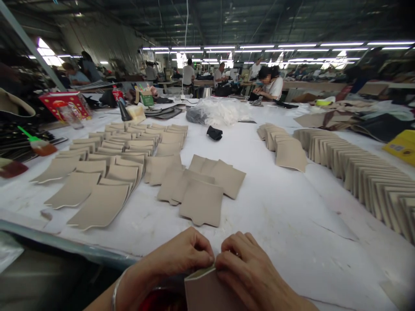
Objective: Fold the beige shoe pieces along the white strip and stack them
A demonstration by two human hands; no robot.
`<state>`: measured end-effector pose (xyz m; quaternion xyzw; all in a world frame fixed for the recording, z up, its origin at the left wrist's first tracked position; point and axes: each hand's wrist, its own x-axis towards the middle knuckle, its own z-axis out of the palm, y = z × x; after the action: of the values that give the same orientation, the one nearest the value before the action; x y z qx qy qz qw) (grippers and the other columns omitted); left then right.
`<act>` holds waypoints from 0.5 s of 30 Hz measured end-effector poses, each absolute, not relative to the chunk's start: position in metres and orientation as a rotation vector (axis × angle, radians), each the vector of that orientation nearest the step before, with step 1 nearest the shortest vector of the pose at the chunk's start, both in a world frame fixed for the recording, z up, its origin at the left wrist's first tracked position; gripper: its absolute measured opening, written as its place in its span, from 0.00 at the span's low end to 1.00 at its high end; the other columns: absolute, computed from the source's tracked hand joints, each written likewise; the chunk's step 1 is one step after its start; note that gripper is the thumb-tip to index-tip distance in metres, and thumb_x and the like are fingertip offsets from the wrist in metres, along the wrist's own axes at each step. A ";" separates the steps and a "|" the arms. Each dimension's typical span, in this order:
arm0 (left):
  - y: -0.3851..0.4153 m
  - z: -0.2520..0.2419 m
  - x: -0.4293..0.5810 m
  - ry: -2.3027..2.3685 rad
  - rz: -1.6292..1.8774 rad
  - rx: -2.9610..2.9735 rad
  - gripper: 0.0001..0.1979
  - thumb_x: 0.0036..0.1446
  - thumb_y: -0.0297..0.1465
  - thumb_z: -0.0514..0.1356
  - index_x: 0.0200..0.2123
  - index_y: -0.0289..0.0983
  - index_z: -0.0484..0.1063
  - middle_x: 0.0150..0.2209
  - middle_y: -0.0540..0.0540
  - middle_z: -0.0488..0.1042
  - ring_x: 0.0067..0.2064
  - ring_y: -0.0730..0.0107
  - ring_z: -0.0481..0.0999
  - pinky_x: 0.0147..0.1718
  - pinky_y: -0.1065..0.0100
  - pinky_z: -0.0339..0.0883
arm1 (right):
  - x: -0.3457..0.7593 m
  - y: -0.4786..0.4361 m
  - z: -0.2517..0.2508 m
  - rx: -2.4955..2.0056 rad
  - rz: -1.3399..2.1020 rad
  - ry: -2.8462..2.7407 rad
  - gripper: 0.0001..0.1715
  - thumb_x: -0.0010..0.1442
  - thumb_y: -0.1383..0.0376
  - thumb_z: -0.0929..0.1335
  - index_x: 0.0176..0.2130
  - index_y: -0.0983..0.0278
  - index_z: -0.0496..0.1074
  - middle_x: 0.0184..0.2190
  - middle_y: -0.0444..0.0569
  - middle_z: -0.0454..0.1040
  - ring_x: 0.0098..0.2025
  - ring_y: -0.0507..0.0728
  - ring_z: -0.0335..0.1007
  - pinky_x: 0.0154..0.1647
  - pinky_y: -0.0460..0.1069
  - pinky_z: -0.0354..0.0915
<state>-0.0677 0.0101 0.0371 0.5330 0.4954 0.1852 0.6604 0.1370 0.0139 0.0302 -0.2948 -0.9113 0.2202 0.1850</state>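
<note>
My left hand (177, 259) and my right hand (249, 270) meet at the bottom edge of the view, both pinching the top edge of one beige cut piece (205, 291) held upright near the table's front. Just beyond my hands lies a loose fan of the same beige pieces (202, 185) on the white table (285, 216). A metal bangle sits on my left wrist.
Overlapping rows of beige pieces (110, 168) cover the left side, a long row (363, 172) runs along the right, and a short stack (282, 144) lies between. A plastic bag (220, 111), a black scrap (214, 132), glue brushes (39, 144) and seated workers (270, 84) are farther off.
</note>
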 end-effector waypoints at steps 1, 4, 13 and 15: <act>0.010 0.038 -0.068 1.122 0.421 1.239 0.09 0.45 0.29 0.58 0.26 0.31 0.76 0.19 0.55 0.61 0.23 0.77 0.55 0.21 0.73 0.46 | 0.137 0.015 0.032 -0.855 0.636 -2.584 0.06 0.60 0.72 0.67 0.35 0.61 0.70 0.38 0.48 0.71 0.40 0.58 0.64 0.41 0.53 0.59; 0.010 0.039 -0.066 1.150 0.417 1.375 0.09 0.44 0.27 0.54 0.24 0.31 0.75 0.19 0.54 0.61 0.24 0.77 0.55 0.21 0.73 0.46 | 0.138 0.022 0.042 -0.930 0.711 -2.668 0.05 0.59 0.72 0.68 0.33 0.62 0.69 0.38 0.46 0.71 0.41 0.57 0.64 0.44 0.53 0.58; 0.029 0.049 -0.066 1.364 0.373 1.578 0.08 0.41 0.27 0.53 0.20 0.33 0.71 0.18 0.54 0.61 0.25 0.73 0.60 0.23 0.72 0.49 | 0.129 0.015 0.052 -0.608 0.518 -2.664 0.10 0.59 0.64 0.69 0.29 0.62 0.64 0.32 0.46 0.71 0.36 0.57 0.62 0.39 0.52 0.58; 0.030 0.054 -0.065 1.306 0.318 1.555 0.07 0.42 0.29 0.55 0.20 0.33 0.71 0.18 0.55 0.59 0.24 0.74 0.57 0.21 0.72 0.47 | 0.128 0.009 0.065 -0.479 0.510 -2.617 0.12 0.62 0.64 0.67 0.28 0.61 0.63 0.33 0.45 0.72 0.36 0.56 0.63 0.38 0.51 0.59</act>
<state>-0.0652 0.0304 0.0540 0.6476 0.5441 0.1324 0.5168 0.1276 0.0091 0.0648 -0.1726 -0.9435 0.1840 0.2146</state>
